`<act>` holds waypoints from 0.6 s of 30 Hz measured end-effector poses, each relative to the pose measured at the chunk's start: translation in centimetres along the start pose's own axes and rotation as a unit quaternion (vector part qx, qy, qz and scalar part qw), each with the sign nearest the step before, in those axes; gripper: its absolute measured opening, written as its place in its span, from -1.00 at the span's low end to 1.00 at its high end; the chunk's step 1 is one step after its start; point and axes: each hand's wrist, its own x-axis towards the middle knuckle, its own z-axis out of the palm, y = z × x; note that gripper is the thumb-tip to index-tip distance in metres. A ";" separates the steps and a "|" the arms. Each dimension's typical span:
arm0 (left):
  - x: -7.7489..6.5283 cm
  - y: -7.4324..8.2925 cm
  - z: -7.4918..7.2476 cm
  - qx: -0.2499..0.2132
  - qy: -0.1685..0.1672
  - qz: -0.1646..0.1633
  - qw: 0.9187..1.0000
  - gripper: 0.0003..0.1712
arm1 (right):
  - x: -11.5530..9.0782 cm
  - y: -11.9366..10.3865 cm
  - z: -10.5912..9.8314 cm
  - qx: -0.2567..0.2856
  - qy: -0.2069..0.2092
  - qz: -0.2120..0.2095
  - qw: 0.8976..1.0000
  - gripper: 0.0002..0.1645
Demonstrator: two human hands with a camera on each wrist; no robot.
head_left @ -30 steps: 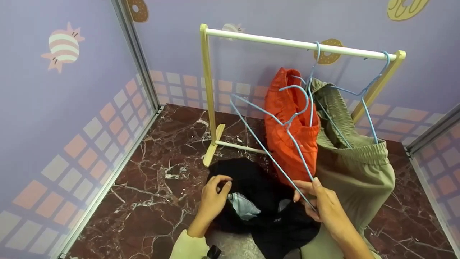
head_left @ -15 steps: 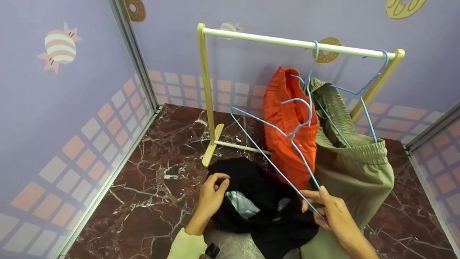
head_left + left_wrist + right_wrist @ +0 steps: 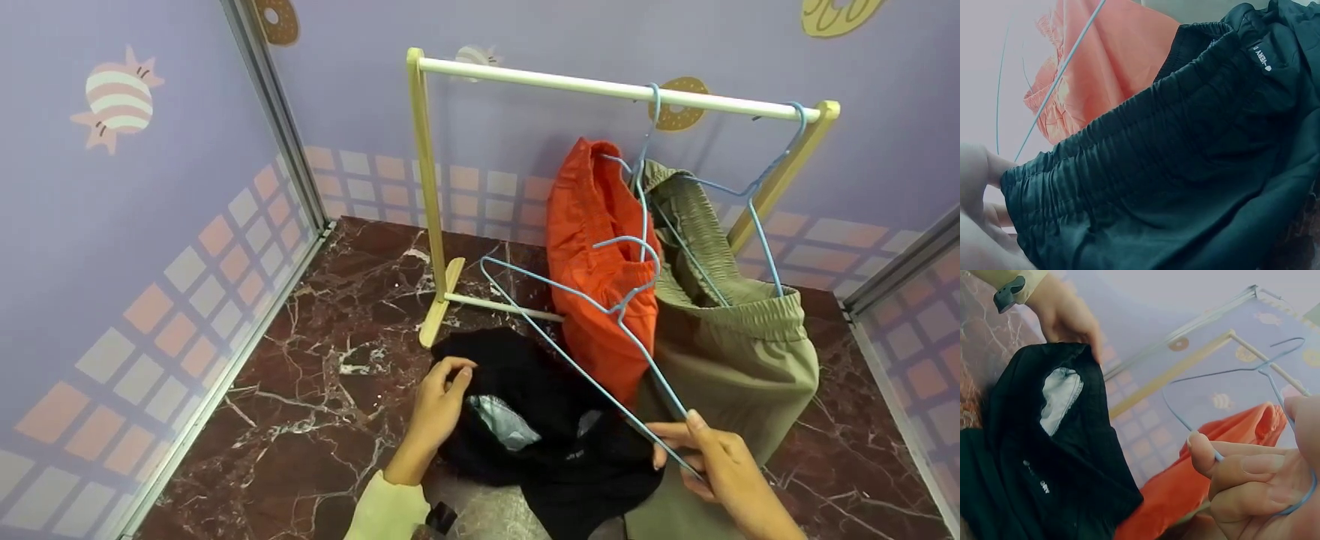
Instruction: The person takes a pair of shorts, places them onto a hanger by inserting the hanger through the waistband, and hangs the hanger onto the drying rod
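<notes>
My left hand [image 3: 439, 405] pinches the elastic waistband of black pants [image 3: 585, 487], which hang with the waist opening facing up. Pale cloth [image 3: 504, 424] shows inside that opening. In the left wrist view, the gathered waistband [image 3: 1129, 129] stretches away from the fingers, and small white lettering sits near its far end. My right hand [image 3: 724, 465] grips a bare blue hanger [image 3: 618, 309] by its lower corner. The hanger's hook points up and away, overlapping the orange pants in the head view. Its free corner extends left above the black pants.
A wooden rack with a white rail [image 3: 525, 75] stands against the back wall. Orange pants [image 3: 585, 232] and khaki pants [image 3: 750, 375] hang from it on blue hangers, toward the right. Marbled floor [image 3: 315, 435] lies left, bounded by a side wall [image 3: 150, 247].
The hanger in my right hand has come down and slightly right, its hook lower against the orange pants. My left hand keeps its pinch on the black pants, almost unmoved.
</notes>
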 end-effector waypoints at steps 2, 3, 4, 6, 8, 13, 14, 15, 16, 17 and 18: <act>0.1 0.0 0.0 -0.001 -0.002 0.003 1.000 -0.82 | -0.2 0.2 -0.3 -0.004 -0.010 -0.010 1.000 -0.32; 0.2 0.0 0.0 -0.002 -0.004 0.004 1.000 -0.81 | -0.3 0.3 -0.5 -0.004 -0.016 -0.012 1.000 -0.33; 0.2 -0.1 0.0 -0.003 -0.004 0.005 1.000 -0.81 | -0.4 0.4 -0.7 -0.004 -0.024 -0.016 1.000 -0.33; 0.3 0.0 -0.1 -0.008 -0.009 0.004 1.000 -0.80 | -0.6 0.6 -1.0 0.002 -0.037 -0.018 0.999 -0.33; 0.4 -0.1 -0.1 -0.015 -0.012 0.004 1.000 -0.79 | -0.8 0.8 -1.3 0.005 -0.051 -0.023 0.998 -0.34; 0.5 0.0 -0.2 -0.030 -0.009 0.001 1.000 -0.77 | -1.3 1.1 -2.3 0.002 -0.078 -0.025 0.997 -0.36; 0.5 0.0 -0.2 -0.027 -0.007 -0.001 1.000 -0.78 | -1.4 1.1 -2.6 0.000 -0.083 -0.025 0.996 -0.36; 0.5 0.1 -0.2 -0.024 -0.005 0.000 1.000 -0.78 | -1.5 1.1 -2.9 -0.003 -0.086 -0.022 0.996 -0.37; 0.5 0.1 -0.2 -0.020 -0.003 0.002 1.000 -0.78 | -1.7 1.1 -3.1 -0.005 -0.091 -0.019 0.996 -0.37; 0.6 0.1 -0.2 -0.017 -0.001 0.002 1.000 -0.79 | -1.8 1.2 -3.4 -0.004 -0.097 -0.022 0.995 -0.37; 0.6 0.1 -0.1 -0.014 -0.001 0.004 1.000 -0.79 | -1.9 1.2 -3.7 -0.006 -0.103 -0.023 0.994 -0.37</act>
